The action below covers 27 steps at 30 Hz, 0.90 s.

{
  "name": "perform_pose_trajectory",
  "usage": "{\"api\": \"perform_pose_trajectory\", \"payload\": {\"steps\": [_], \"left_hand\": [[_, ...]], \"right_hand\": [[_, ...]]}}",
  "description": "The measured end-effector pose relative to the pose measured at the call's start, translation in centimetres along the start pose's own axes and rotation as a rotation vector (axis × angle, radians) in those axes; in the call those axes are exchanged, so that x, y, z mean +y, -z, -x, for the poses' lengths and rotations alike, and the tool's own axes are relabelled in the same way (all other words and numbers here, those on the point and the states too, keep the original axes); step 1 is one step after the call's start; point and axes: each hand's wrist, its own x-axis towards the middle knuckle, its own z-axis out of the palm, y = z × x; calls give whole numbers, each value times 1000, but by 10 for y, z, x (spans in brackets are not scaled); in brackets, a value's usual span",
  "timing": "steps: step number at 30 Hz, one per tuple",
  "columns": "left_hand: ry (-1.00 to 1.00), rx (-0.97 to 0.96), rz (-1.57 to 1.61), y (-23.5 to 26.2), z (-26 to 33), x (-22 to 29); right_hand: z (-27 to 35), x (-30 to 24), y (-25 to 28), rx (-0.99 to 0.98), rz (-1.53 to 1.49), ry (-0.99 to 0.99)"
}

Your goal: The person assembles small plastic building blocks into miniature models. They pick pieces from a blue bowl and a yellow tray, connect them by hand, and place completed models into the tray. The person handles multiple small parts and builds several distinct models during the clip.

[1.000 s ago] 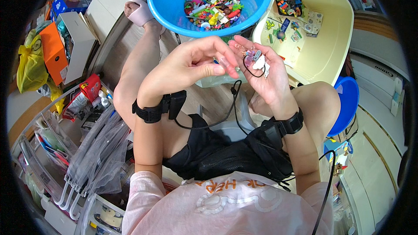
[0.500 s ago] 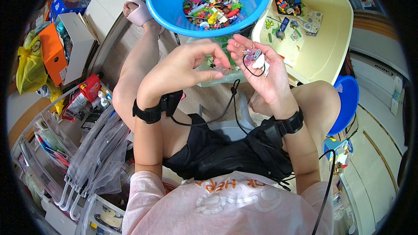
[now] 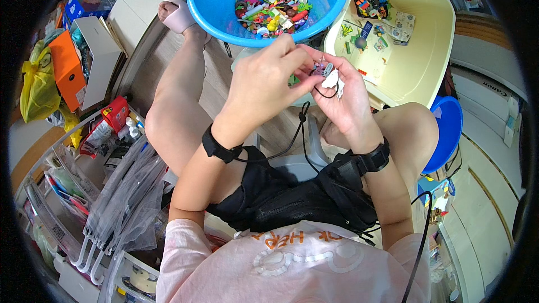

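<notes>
My right hand (image 3: pixel 347 96) is cupped palm up over my lap and holds a small white and grey toy piece (image 3: pixel 329 77) with a thin black loop hanging from it. My left hand (image 3: pixel 261 83) reaches across and pinches that same piece with its fingertips. Both wrists wear black bands. Just beyond my hands stands a blue plastic basin (image 3: pixel 216 0) filled with several small colourful building bricks (image 3: pixel 272 3). To its right is a cream tub (image 3: pixel 426 50) with a few more bricks (image 3: pixel 370 0) and leaflets inside.
A blue stool (image 3: pixel 448 132) stands by my right knee. On my left are an orange box (image 3: pixel 65 69), a white box (image 3: pixel 96 50), a yellow bag (image 3: pixel 38 87), small bottles and clear bags on hangers (image 3: pixel 115 205). My foot in a pink slipper (image 3: pixel 178 14) rests beside the basin.
My left hand has moved right and closed its fingertips onto the small piece in my right palm. My right hand stayed nearly still.
</notes>
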Motion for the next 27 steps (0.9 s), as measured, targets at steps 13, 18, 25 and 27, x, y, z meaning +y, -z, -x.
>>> {"api": "perform_pose_trajectory", "payload": {"steps": [13, 18, 25, 27], "left_hand": [[96, -19, 384, 6, -3, 0], [414, -242, 932, 18, 0, -7], [426, -363, 1271, 20, 3, -9], [411, -360, 1334, 20, 2, -9]], "right_hand": [[2, -4, -3, 28, 71, -55], [1, -2, -7, 65, 63, -23], [1, -4, -1, -104, -28, -86], [0, -6, -1, -242, -124, -137]]}}
